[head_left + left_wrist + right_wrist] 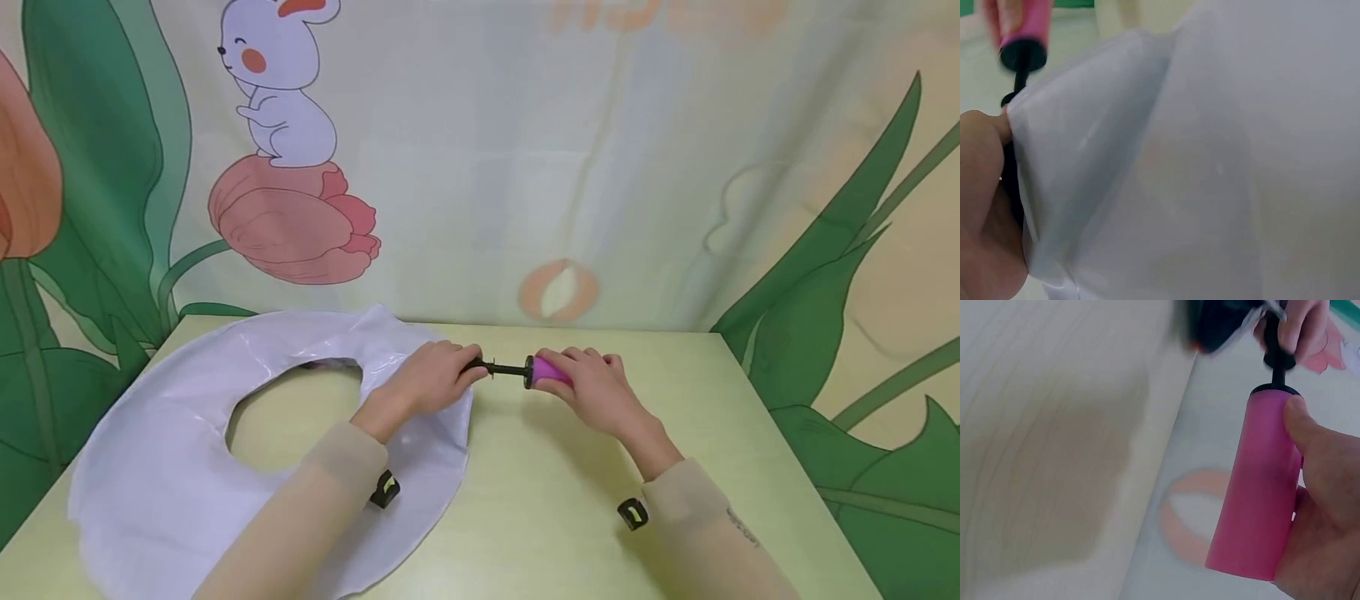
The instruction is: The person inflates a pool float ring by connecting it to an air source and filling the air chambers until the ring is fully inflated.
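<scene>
A hand pump spans the two hands above the table. My right hand point(600, 390) grips its pink barrel point(1257, 487), thumb along the side near the black collar. A thin black rod point(510, 370) shows between the barrel and the black end piece, which my left hand point(431, 379) holds with curled fingers. Beneath the left hand and forearm lies a pale, wrinkled, soft swim ring point(157, 433). In the left wrist view, the ring's pale sheet point(1166, 162) fills most of the picture and hides part of the left hand.
The light wooden table point(555, 533) reaches back to a printed curtain point(465, 167) with a rabbit and flowers. A small dark pink item point(318, 364) peeks out at the ring hole's far edge. Black mounts point(632, 513) sit at both wrists.
</scene>
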The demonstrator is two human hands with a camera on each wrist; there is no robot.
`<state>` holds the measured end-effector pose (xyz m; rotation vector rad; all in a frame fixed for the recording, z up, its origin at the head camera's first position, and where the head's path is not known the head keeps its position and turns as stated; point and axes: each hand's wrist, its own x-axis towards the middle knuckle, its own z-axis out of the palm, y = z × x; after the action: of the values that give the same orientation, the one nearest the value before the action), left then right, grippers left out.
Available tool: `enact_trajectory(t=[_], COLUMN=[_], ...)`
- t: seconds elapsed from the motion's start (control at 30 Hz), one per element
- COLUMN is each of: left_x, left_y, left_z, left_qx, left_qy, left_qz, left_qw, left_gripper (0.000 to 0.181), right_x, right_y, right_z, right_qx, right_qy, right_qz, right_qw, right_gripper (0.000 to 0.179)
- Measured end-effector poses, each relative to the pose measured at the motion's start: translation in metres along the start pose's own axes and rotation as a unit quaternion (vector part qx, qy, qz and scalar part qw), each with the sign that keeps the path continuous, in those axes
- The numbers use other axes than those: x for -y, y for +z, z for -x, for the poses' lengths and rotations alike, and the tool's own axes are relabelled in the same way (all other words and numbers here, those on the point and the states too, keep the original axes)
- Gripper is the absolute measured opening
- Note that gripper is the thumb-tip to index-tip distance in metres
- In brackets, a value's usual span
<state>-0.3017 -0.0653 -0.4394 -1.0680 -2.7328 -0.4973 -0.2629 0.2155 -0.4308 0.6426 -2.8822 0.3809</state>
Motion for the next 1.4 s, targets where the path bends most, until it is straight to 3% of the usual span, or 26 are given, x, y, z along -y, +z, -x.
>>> enact_trajectory(t=[0.17, 0.33, 0.5, 0.6, 0.73, 0.87, 1.13, 1.27, 1.4], left_x=[0.010, -0.006, -0.011, -0.006, 0.004, 0.003, -0.021, -0.014, 0.000], left_y=[-0.002, 0.008, 0.011, 0.007, 0.000, -0.003, 0.002, 0.003, 0.001], left_z=[0.006, -0.004, -0.005, -0.002, 0.001, -0.001, -0.016, -0.010, -0.003], left_qx=[-0.008, -0.022, -0.018, -0.013, -0.009, -0.001, -0.016, -0.003, 0.007], left_qy=[-0.007, 0.016, -0.009, -0.012, -0.011, -0.018, -0.004, -0.006, -0.005], left_qz=[-0.030, -0.058, -0.071, -0.063, -0.051, -0.056, -0.057, -0.050, -0.039], left_qw=[0.9995, 0.9979, 0.9973, 0.9978, 0.9986, 0.9983, 0.9983, 0.9987, 0.9992], left_gripper=[0.021, 0.023, 0.023, 0.023, 0.022, 0.022, 0.024, 0.023, 0.022], right_x=[-0.013, 0.012, 0.026, 0.018, -0.008, -0.022, 0.018, 0.020, 0.000], right_y=[-0.001, 0.006, 0.009, 0.004, -0.007, -0.012, -0.004, -0.001, -0.003], right_z=[0.003, -0.011, -0.019, -0.016, -0.002, 0.005, -0.019, -0.017, -0.003], right_qx=[0.007, 0.008, 0.000, 0.001, -0.003, -0.008, -0.012, -0.008, -0.003], right_qy=[0.018, -0.005, -0.018, -0.021, 0.000, 0.020, -0.010, -0.010, 0.007], right_qz=[-0.008, 0.006, 0.022, 0.012, -0.013, -0.018, 0.025, 0.025, -0.018], right_qw=[0.9998, 0.9999, 0.9996, 0.9997, 0.9999, 0.9996, 0.9996, 0.9996, 0.9998], right_gripper=[0.055, 0.056, 0.056, 0.056, 0.054, 0.055, 0.056, 0.055, 0.054])
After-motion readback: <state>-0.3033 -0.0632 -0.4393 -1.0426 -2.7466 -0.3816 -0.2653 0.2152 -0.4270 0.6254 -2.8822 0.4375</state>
